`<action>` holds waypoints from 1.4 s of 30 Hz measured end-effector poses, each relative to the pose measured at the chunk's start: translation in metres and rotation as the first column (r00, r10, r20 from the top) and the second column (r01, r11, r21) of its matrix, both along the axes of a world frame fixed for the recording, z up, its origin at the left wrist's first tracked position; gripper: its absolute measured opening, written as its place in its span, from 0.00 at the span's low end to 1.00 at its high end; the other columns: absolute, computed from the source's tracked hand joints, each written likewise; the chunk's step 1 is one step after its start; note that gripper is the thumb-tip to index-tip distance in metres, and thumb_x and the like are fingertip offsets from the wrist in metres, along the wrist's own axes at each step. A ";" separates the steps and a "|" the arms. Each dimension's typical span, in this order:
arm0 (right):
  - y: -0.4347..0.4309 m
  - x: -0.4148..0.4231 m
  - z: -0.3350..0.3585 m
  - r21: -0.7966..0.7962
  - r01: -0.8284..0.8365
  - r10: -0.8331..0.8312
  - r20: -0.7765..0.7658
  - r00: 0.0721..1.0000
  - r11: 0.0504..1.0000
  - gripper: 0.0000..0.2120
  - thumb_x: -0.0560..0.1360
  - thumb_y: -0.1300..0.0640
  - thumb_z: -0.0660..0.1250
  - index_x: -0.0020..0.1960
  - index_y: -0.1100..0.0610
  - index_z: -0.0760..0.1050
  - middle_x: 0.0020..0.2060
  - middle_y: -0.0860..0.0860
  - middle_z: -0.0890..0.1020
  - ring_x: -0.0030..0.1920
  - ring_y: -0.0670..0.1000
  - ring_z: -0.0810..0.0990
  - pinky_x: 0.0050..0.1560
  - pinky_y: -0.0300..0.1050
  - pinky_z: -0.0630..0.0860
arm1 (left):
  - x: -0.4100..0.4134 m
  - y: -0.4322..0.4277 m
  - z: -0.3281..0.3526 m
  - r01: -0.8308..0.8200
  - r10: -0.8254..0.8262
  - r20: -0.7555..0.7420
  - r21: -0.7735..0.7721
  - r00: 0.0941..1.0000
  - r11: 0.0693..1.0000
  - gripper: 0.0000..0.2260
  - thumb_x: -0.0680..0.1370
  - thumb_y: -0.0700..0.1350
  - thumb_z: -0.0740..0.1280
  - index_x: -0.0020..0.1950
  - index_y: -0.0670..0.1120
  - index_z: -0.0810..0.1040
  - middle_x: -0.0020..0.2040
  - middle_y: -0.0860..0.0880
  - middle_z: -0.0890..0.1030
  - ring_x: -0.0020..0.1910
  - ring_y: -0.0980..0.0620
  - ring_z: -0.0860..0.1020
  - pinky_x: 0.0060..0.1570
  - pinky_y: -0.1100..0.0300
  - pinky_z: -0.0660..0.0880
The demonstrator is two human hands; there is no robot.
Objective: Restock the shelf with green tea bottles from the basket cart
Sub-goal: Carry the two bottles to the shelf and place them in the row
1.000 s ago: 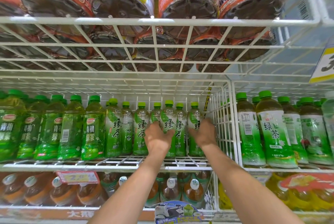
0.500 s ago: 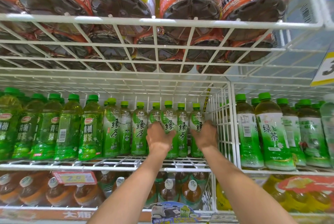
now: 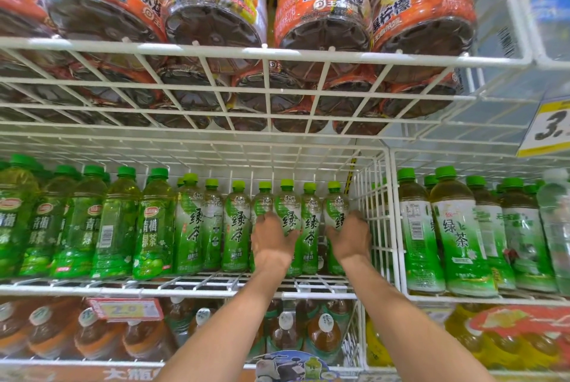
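Observation:
A row of green tea bottles [image 3: 237, 227] with light green caps stands at the back of the white wire shelf [image 3: 185, 292]. My left hand [image 3: 271, 239] grips one green tea bottle [image 3: 288, 207] in the middle of that row, thumb across its front. My right hand [image 3: 350, 238] grips the rightmost green tea bottle [image 3: 334, 208], close to the wire divider [image 3: 374, 212]. Both bottles stand upright on the shelf. The basket cart is out of view.
Green plum tea bottles [image 3: 105, 227] fill the shelf's left part. Another brand of green tea [image 3: 456, 233] stands right of the divider. Large orange-labelled lemon tea bottles [image 3: 324, 11] load the wire shelf overhead. Brown tea bottles [image 3: 92, 332] and a price tag [image 3: 129, 309] lie below.
Both hands stay on the same two bottles at the back of the shelf. The right hand sits slightly lower on its bottle, and the view has shifted a little.

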State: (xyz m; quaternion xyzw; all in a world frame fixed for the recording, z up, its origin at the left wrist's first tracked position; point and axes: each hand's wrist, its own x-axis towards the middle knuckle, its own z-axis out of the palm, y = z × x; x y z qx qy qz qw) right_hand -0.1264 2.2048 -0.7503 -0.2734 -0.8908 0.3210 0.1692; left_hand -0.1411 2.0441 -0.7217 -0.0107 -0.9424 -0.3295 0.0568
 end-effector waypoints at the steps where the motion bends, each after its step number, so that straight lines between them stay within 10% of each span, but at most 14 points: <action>1: -0.001 0.000 0.000 -0.001 0.000 0.000 -0.005 1.000 1.000 0.18 0.75 0.57 0.75 0.58 0.63 0.72 0.37 0.48 0.74 0.36 0.50 0.80 0.31 0.34 0.72 | 0.000 0.000 0.000 0.000 0.000 0.000 0.000 1.000 1.000 0.19 0.75 0.54 0.75 0.55 0.42 0.77 0.50 0.46 0.81 0.51 0.48 0.80 0.55 0.57 0.78; 12: 0.000 -0.001 -0.002 -0.041 0.005 -0.004 0.012 1.000 0.999 0.20 0.73 0.55 0.77 0.58 0.63 0.72 0.39 0.53 0.79 0.35 0.51 0.82 0.36 0.44 0.83 | 0.002 -0.001 0.004 0.016 -0.016 0.044 -0.004 0.999 1.000 0.18 0.76 0.54 0.74 0.55 0.42 0.76 0.51 0.46 0.80 0.48 0.49 0.78 0.51 0.59 0.75; 20: 0.001 -0.002 -0.003 -0.023 -0.005 0.006 0.043 0.999 1.000 0.21 0.74 0.53 0.76 0.59 0.63 0.72 0.40 0.51 0.79 0.34 0.48 0.80 0.28 0.35 0.74 | 0.000 -0.008 0.008 0.076 -0.075 0.050 -0.017 0.996 0.997 0.18 0.74 0.57 0.74 0.48 0.44 0.75 0.42 0.49 0.76 0.43 0.50 0.77 0.49 0.57 0.78; 26: -0.015 0.016 0.018 0.207 -0.066 0.035 0.151 0.988 0.976 0.32 0.79 0.44 0.66 0.74 0.63 0.61 0.67 0.61 0.72 0.64 0.59 0.76 0.62 0.52 0.78 | 0.011 -0.029 0.021 0.219 -0.227 -0.024 -0.183 0.973 0.958 0.25 0.77 0.64 0.66 0.58 0.43 0.75 0.59 0.44 0.76 0.60 0.44 0.76 0.63 0.49 0.76; 30: -0.027 0.047 0.058 0.344 -0.238 0.151 0.261 0.953 0.908 0.35 0.80 0.40 0.60 0.79 0.58 0.55 0.78 0.60 0.59 0.78 0.61 0.60 0.75 0.58 0.65 | 0.024 -0.055 0.053 0.339 -0.369 -0.004 -0.385 0.929 0.858 0.33 0.79 0.65 0.61 0.74 0.43 0.66 0.71 0.42 0.71 0.71 0.42 0.69 0.69 0.45 0.72; 35: -0.046 0.112 0.142 0.274 -0.514 0.336 0.500 0.798 0.813 0.38 0.80 0.36 0.58 0.82 0.48 0.46 0.80 0.57 0.54 0.79 0.62 0.56 0.77 0.61 0.61 | 0.071 -0.078 0.135 0.460 -0.513 0.084 -0.582 0.855 0.671 0.29 0.80 0.64 0.59 0.72 0.45 0.66 0.66 0.44 0.74 0.66 0.43 0.72 0.65 0.46 0.72; 42: -0.074 0.219 0.292 0.302 -0.588 0.373 0.541 0.753 0.750 0.36 0.77 0.35 0.58 0.78 0.55 0.61 0.78 0.60 0.63 0.78 0.63 0.60 0.75 0.64 0.60 | 0.175 -0.094 0.280 0.515 -0.572 0.121 -0.611 0.811 0.601 0.33 0.79 0.62 0.58 0.78 0.43 0.63 0.75 0.43 0.69 0.74 0.42 0.66 0.75 0.43 0.61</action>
